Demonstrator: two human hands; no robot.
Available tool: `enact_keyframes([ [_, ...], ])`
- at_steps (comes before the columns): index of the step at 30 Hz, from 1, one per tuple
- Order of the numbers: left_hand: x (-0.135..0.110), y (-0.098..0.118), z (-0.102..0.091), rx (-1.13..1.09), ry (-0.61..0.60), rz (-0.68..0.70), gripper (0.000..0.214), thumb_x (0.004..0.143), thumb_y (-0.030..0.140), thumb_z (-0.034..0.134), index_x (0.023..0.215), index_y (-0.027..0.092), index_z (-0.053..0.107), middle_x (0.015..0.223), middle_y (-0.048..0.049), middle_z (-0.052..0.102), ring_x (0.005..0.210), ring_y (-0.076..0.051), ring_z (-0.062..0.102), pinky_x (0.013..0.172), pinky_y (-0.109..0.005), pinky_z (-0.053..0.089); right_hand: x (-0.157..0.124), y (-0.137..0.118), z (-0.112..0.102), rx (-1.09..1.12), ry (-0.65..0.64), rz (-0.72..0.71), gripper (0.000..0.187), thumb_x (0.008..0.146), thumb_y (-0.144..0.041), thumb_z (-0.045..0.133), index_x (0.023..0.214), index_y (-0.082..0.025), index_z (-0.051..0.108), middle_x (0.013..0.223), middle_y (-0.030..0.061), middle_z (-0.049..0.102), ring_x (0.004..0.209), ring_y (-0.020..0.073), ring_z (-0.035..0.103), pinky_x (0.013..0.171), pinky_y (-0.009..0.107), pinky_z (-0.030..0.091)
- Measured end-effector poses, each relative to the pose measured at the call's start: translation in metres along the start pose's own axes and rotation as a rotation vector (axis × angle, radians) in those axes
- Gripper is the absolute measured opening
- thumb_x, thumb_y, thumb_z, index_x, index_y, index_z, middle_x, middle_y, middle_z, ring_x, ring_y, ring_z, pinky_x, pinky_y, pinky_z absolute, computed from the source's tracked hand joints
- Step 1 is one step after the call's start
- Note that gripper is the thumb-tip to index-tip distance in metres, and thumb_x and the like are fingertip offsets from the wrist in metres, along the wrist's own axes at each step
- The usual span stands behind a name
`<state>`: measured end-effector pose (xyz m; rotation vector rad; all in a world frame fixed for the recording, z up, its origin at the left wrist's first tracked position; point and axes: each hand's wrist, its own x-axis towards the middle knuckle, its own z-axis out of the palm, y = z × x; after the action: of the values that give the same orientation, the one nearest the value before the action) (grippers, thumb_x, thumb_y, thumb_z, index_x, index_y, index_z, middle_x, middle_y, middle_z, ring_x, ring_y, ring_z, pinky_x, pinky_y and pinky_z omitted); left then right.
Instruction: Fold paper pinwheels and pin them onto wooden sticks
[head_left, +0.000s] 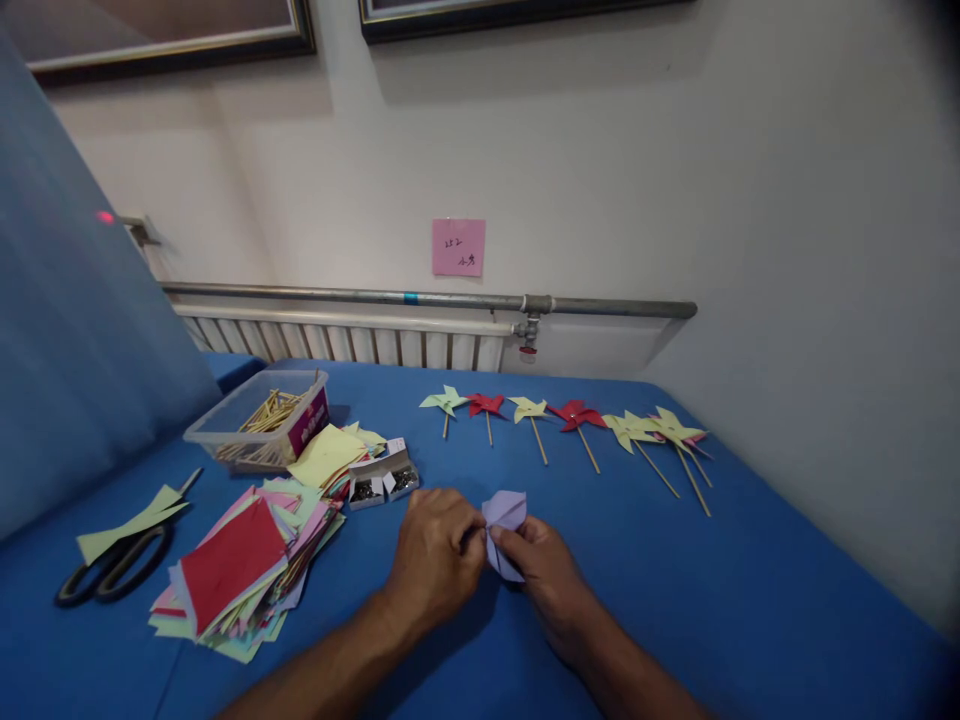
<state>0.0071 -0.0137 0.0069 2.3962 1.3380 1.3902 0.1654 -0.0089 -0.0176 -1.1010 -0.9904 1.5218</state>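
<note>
A piece of light purple paper [507, 511], partly folded, is held above the blue table between my two hands. My right hand [553, 580] pinches its right side, thumb on the near face. At the paper's left edge, my left hand [441, 545] is closed with curled fingers meeting the paper; whether a small item is also between them is hidden. Left of my left hand sits an opened small box of metal tacks [384, 478]. Beyond my hands lies a row of finished paper pinwheels on sticks, among them a red pinwheel [577, 414] and a pale yellow pinwheel [529, 408].
A stack of coloured paper squares [234, 565] lies at the left, with black-handled scissors [135, 560] beside it under a pale green paper strip [139, 522]. Behind stands a clear plastic box [259, 436] of wooden sticks. A pipe [450, 299] and radiator run along the wall.
</note>
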Motion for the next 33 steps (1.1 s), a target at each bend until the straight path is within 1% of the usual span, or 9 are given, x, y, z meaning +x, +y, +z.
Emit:
enact_keyframes([
  [6,-0.001,0.003,0.0,0.111,0.026,0.122,0.02,0.091,0.01,0.058,0.077,0.019,0.067,0.075,-0.004,0.067,0.074,-0.02,0.061,0.077,-0.039,0.039,0.002,0.003,0.003,-0.009,0.009,-0.037,0.026,0.069,-0.041,0.084,0.078,-0.018,0.076,0.068,0.0001,0.069,0.065,0.0178,0.056,0.065,0.03,0.041],
  [10,0.0,0.005,-0.003,0.2,0.027,0.202,0.023,0.096,0.012,0.055,0.076,0.019,0.066,0.075,-0.0051,0.066,0.074,-0.021,0.058,0.078,-0.04,0.038,0.002,0.004,0.004,-0.024,0.058,-0.026,0.025,0.068,-0.04,0.083,0.076,-0.018,0.076,0.067,0.001,0.07,0.064,0.0187,0.056,0.063,0.03,0.041],
  [12,0.0,0.005,-0.004,0.234,0.004,0.236,0.025,0.097,0.013,0.055,0.076,0.019,0.066,0.076,-0.0056,0.066,0.074,-0.021,0.057,0.078,-0.041,0.037,0.001,0.003,0.005,0.002,0.065,-0.019,0.025,0.067,-0.039,0.083,0.078,-0.018,0.076,0.069,0.0016,0.072,0.064,0.0187,0.057,0.063,0.03,0.041],
  [17,0.002,0.005,-0.006,0.306,-0.035,0.337,0.023,0.096,0.012,0.053,0.078,0.019,0.065,0.08,-0.0065,0.066,0.075,-0.022,0.054,0.077,-0.042,0.035,-0.003,-0.003,0.008,0.082,0.019,-0.034,0.024,0.07,-0.038,0.083,0.08,-0.017,0.077,0.073,0.0017,0.072,0.067,0.0178,0.057,0.064,0.028,0.042],
  [22,0.003,0.007,-0.007,0.385,-0.029,0.393,0.021,0.097,0.011,0.053,0.084,0.018,0.067,0.079,-0.0059,0.065,0.076,-0.023,0.054,0.082,-0.044,0.036,-0.006,-0.006,0.008,0.13,-0.056,-0.118,0.028,0.079,-0.045,0.081,0.08,-0.017,0.076,0.078,0.0026,0.073,0.074,0.0194,0.06,0.068,0.028,0.044],
  [25,0.004,0.007,-0.007,0.395,-0.024,0.405,0.019,0.096,0.01,0.055,0.085,0.018,0.068,0.081,-0.0064,0.066,0.077,-0.023,0.055,0.083,-0.044,0.037,-0.009,-0.009,0.008,0.159,-0.087,-0.113,0.03,0.079,-0.046,0.084,0.087,-0.018,0.077,0.084,0.0036,0.076,0.081,0.0215,0.065,0.075,0.03,0.048],
  [28,0.003,0.006,-0.008,0.365,-0.035,0.38,0.018,0.095,0.011,0.054,0.097,0.018,0.071,0.088,-0.0074,0.069,0.079,-0.023,0.056,0.083,-0.043,0.037,-0.01,-0.013,0.009,0.187,-0.071,-0.105,0.031,0.077,-0.045,0.086,0.09,-0.018,0.078,0.086,0.0042,0.078,0.085,0.0232,0.068,0.081,0.032,0.051],
  [30,0.003,0.007,-0.008,0.312,-0.037,0.354,0.023,0.095,0.01,0.053,0.101,0.018,0.073,0.091,-0.0079,0.07,0.08,-0.023,0.057,0.081,-0.042,0.037,-0.009,-0.013,0.009,0.185,-0.055,-0.106,0.031,0.077,-0.046,0.085,0.092,-0.019,0.079,0.088,0.0048,0.079,0.086,0.0243,0.069,0.082,0.033,0.052],
  [33,0.002,0.008,-0.009,0.178,-0.026,0.284,0.025,0.096,0.011,0.05,0.098,0.019,0.074,0.092,-0.0081,0.071,0.082,-0.022,0.059,0.079,-0.04,0.037,-0.005,-0.01,0.005,0.127,-0.012,-0.117,0.036,0.075,-0.046,0.085,0.096,-0.018,0.08,0.092,0.0068,0.081,0.087,0.027,0.072,0.082,0.036,0.055],
])
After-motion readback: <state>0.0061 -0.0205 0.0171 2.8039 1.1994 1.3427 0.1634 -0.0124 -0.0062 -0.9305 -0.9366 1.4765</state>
